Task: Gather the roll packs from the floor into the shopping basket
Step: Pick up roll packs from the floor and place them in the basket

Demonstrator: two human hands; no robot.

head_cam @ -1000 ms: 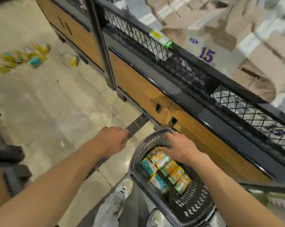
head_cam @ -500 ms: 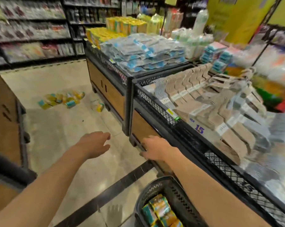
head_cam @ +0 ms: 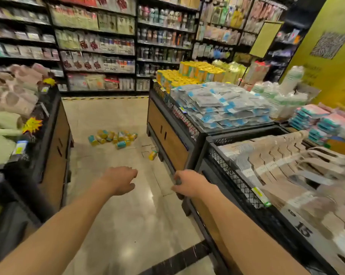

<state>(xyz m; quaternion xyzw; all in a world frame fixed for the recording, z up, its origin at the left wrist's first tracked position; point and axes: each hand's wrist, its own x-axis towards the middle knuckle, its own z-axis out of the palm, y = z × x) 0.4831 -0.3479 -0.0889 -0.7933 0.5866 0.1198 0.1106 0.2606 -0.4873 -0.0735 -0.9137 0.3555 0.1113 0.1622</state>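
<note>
Several yellow and teal roll packs [head_cam: 113, 138] lie in a loose heap on the beige floor ahead, in the aisle. One more roll pack [head_cam: 152, 155] lies alone by the foot of the right display stand [head_cam: 167, 135]. My left hand [head_cam: 121, 180] hovers over the floor, fingers loosely curled and holding nothing. At the corner of the near display stand [head_cam: 223, 175], my right hand [head_cam: 187, 184] has its fingers curled, and a grey bit shows between them. What it is stays unclear. The shopping basket is out of view.
Black and wood display stands line both sides of the aisle, the left stand [head_cam: 54, 155] piled with soft goods. Packets [head_cam: 223, 108] and hangers [head_cam: 276, 165] fill the right ones. Stocked shelves [head_cam: 96, 46] close the far end. A dark stripe [head_cam: 177, 259] crosses the floor near me.
The view has lifted from the basket at my feet to the aisle ahead. My left hand let go of what it held, my right hand left the basket, and the basket dropped out of sight.
</note>
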